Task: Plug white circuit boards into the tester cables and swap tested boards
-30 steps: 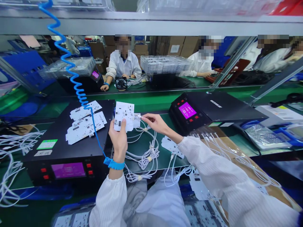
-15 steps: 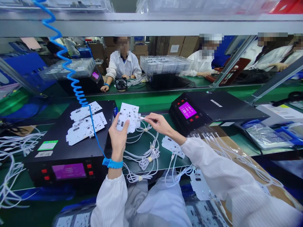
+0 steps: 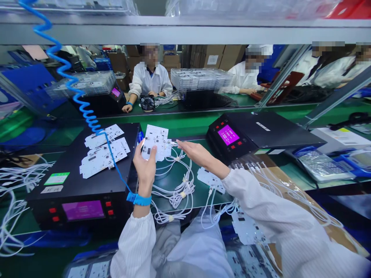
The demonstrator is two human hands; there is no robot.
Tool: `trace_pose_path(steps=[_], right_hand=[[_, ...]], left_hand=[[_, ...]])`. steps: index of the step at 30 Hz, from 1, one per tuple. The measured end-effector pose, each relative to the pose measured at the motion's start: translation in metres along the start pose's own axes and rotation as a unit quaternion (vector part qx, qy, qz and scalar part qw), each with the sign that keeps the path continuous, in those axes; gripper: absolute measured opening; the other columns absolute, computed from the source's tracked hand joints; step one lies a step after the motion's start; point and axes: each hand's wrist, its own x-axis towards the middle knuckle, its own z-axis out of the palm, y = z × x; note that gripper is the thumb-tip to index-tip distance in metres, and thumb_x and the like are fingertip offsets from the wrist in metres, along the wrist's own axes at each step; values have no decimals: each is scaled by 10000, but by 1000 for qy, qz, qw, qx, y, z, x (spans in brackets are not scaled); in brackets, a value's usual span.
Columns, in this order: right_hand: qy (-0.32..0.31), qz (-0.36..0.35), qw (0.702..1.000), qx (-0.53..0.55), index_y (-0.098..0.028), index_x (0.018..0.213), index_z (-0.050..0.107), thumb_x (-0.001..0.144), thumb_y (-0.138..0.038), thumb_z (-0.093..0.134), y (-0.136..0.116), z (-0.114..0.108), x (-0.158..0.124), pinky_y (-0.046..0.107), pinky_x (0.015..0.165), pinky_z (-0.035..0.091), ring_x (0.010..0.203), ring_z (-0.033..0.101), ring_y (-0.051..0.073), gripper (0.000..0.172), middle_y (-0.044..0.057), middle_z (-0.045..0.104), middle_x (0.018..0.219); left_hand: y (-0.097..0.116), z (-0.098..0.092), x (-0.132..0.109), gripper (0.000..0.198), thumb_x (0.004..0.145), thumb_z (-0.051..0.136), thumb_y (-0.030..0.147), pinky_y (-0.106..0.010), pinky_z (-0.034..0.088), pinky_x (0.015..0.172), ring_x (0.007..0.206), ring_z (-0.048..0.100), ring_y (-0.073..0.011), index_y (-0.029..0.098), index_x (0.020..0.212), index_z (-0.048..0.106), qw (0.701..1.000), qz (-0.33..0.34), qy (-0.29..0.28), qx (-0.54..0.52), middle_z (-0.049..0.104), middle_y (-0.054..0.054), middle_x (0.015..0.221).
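My left hand (image 3: 146,164) grips a white circuit board (image 3: 156,139) by its lower left side, thumb across its face. A blue wrist strap (image 3: 139,199) circles that wrist. At the board's right edge sits a white cable plug (image 3: 174,143). My right hand (image 3: 197,153) has its fingers stretched out flat, fingertips right at the plug's outer end; whether they touch it I cannot tell. Bundled white cables (image 3: 181,193) lie on the green bench below. Another white board (image 3: 211,179), with a cable attached, rests partly behind my right wrist.
On the left, a black tester (image 3: 69,189) carries several loose boards (image 3: 106,156). A second black tester (image 3: 269,131) with a lit magenta screen stands at right. A blue coiled cord (image 3: 78,94) hangs down to the strap. Across the bench sits a person in a white coat (image 3: 150,79).
My right hand's fingers have straightened from a pinch on the plug to a flat, stretched shape. The board stays in my left hand, and the view has shifted slightly.
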Motion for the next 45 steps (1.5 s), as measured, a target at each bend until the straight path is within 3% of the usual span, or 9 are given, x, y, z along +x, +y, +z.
trace_pose_path(steps=[2,4,8,11,15,21,30,37,45], right_hand=[[-18,2,999,-44,-135,1507,497,1020,-78,399,1,1,-7,392,800,606,1111,703,299,500,209,715,1238],[6,16,999,-40,-143,1518,497,1009,-65,397,-2,-1,-11,397,806,611,1100,701,295,525,212,706,1255],[152,34,983,95,-217,1443,614,1063,-214,451,-23,-13,-4,353,809,592,882,683,197,413,105,735,1061],[204,45,959,190,-243,1261,752,1042,-328,571,-45,-17,10,303,693,538,690,589,135,297,46,711,940],[220,79,934,271,-221,1074,813,982,-399,676,-68,-10,26,295,637,494,661,564,130,243,38,717,872],[237,96,912,321,-223,1137,796,988,-302,637,-87,-5,39,294,644,489,654,548,124,232,31,729,888],[275,106,903,312,-202,999,784,960,-331,694,-91,-4,41,310,685,522,716,577,137,162,23,622,853],[273,77,906,315,-191,973,749,964,-251,654,-97,0,44,306,753,558,778,650,143,113,29,647,896],[287,110,890,335,-196,944,727,942,-242,652,-99,6,50,285,741,572,779,666,133,88,24,635,915]], left_hand=[[-2,-2,0,507,834,827,376,-457,548,1077,1208,689,-294,176,1274,676,1000,15,5,18,720,-147,1288],[-3,-4,0,473,858,800,382,-460,535,1082,1228,671,-303,173,1264,677,998,41,14,51,716,-152,1283],[-4,-5,-1,396,891,757,345,-434,536,1054,1206,667,-296,174,1238,673,992,77,6,101,718,-144,1245],[-3,-2,-5,342,901,741,315,-405,519,1076,1192,667,-272,188,1212,678,990,89,-17,109,720,-118,1231],[-1,4,-12,353,906,741,312,-397,507,1107,1188,672,-262,193,1232,677,992,82,-31,95,717,-110,1246],[0,6,-18,443,937,716,324,-385,421,1212,1361,595,-267,204,1359,656,992,81,-59,74,650,-122,1428],[-3,5,-19,428,937,718,300,-431,421,1228,1374,590,-273,204,1350,663,992,81,-54,82,664,-118,1424],[0,8,-23,464,962,683,309,-401,457,1201,1375,598,-272,192,1408,635,990,71,-61,101,646,-127,1454],[3,10,-24,421,976,651,319,-376,552,1090,1255,686,-272,179,1373,644,988,60,-62,127,703,-140,1363]])
